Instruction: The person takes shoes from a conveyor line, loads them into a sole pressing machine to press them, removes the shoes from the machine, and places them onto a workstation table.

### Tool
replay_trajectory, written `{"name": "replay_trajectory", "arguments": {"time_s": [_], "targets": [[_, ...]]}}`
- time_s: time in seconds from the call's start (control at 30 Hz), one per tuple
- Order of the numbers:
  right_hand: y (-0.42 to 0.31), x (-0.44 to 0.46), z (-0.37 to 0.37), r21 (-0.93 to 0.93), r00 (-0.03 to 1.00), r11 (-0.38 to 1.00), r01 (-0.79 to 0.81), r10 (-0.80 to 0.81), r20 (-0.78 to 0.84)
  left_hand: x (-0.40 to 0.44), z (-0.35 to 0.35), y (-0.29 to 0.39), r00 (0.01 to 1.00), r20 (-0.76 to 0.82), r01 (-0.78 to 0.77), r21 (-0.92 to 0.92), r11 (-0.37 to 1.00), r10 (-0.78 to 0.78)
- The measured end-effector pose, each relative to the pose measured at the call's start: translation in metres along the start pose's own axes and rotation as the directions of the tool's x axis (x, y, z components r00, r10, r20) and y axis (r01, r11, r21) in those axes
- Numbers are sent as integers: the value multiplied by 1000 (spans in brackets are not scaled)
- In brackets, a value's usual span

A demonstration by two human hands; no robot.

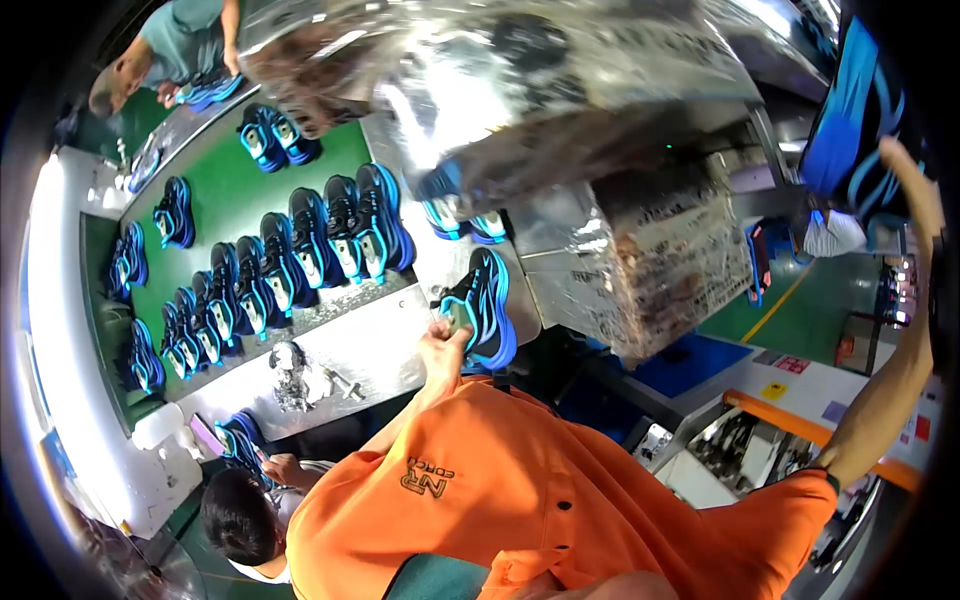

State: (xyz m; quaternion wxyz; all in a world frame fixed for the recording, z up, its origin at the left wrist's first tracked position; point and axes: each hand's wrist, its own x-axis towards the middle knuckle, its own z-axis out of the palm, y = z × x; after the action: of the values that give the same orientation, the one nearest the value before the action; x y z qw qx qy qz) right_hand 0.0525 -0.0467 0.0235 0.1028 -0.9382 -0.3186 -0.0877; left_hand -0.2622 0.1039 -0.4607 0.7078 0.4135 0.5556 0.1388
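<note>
My left hand [443, 347] is closed on the near side of a black and blue sneaker [490, 312], thumb and fingers pressed against its upper. The sneaker stands tilted at the table's right end, its blue sole facing right. My right arm reaches far out to the right, and my right hand [905, 172] is cut by the dark rim of the view. It is close to a hanging bundle of blue straps or laces [842, 115]. Whether its fingers grip any of them I cannot make out.
Black and blue sneakers [292, 262] line a green conveyor belt [215, 265]. Plastic-wrapped boxes [660, 250] stand ahead. A metal tool [290, 375] lies on the white table edge [385, 345]. One person [240, 515] works at lower left, another [185, 45] across the belt.
</note>
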Motion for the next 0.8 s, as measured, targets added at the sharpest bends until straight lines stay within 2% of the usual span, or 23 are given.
{"name": "replay_trajectory", "arguments": {"time_s": [0.07, 0.13, 0.17, 0.2, 0.23, 0.27, 0.3, 0.33, 0.37, 0.43, 0.47, 0.53, 0.57, 0.6, 0.63, 0.67, 0.73, 0.8], "targets": [[9, -10, -2, 18, 999, 999, -41, 41, 22, 17, 28, -46, 974, 4, -217, 289, 932, 226], [18, -23, 11, 17, 994, 996, -82, 81, 79, -2, 56, -60, 876, 93, -470, 393, 791, 474], [22, -29, 23, 5, 987, 995, -104, 103, 121, -7, 66, -63, 952, 202, -304, 572, 762, 229], [30, -35, 42, -13, 987, 998, -69, 70, 148, 2, 76, -100, 813, 313, -579, 528, 622, 491], [29, -41, 62, -95, 981, 994, -49, 66, 182, -4, 88, -95, 808, 352, -589, 515, 623, 472], [30, -45, 80, -125, 960, 986, -108, 136, 245, -5, 102, -88, 801, 393, -599, 502, 624, 452], [35, -47, 102, -235, 934, 965, -117, 188, 304, -1, 112, -97, 806, 379, -590, 474, 654, 453], [50, -52, 131, -292, 945, 956, -19, 113, 306, 3, 116, -104, 815, 356, -580, 496, 646, 458], [56, -59, 148, -379, 976, 916, 136, -58, 210, 2, 114, -105, 837, 358, -546, 506, 667, 414], [53, -55, 131, -237, 938, 968, 87, 1, 347, 5, 99, -97, 864, 386, -485, 465, 741, 323], [58, -58, 124, -132, 919, 990, 56, 0, 393, 18, 84, -118, 742, 441, -669, 436, 601, 506], [81, -72, 127, 2, 930, 989, 147, -138, 339, 12, 63, -108, 841, 455, -500, 445, 743, 292], [82, -80, 127, 13, 947, 988, 153, -150, 283, -1, 59, -94, 863, 433, -454, 443, 773, 260], [83, -85, 127, 79, 954, 994, 79, -99, 283, -5, 52, -91, 835, 485, -478, 404, 780, 261], [76, -92, 131, 90, 972, 996, -29, 7, 237, -20, 49, -69, 837, 536, -351, 370, 860, 111], [83, -103, 146, 171, 997, 985, 0, -13, 71, -34, 48, -49, 785, 618, -265, 405, 875, -48], [82, -125, 157, 137, 988, 990, 34, -12, -155, -68, 57, -19, 647, 749, -255, 391, 885, -144], [87, -156, 142, 341, 981, 937, -74, 130, -146, -98, 70, -4, 411, 892, -192, 284, 939, -186]]}}
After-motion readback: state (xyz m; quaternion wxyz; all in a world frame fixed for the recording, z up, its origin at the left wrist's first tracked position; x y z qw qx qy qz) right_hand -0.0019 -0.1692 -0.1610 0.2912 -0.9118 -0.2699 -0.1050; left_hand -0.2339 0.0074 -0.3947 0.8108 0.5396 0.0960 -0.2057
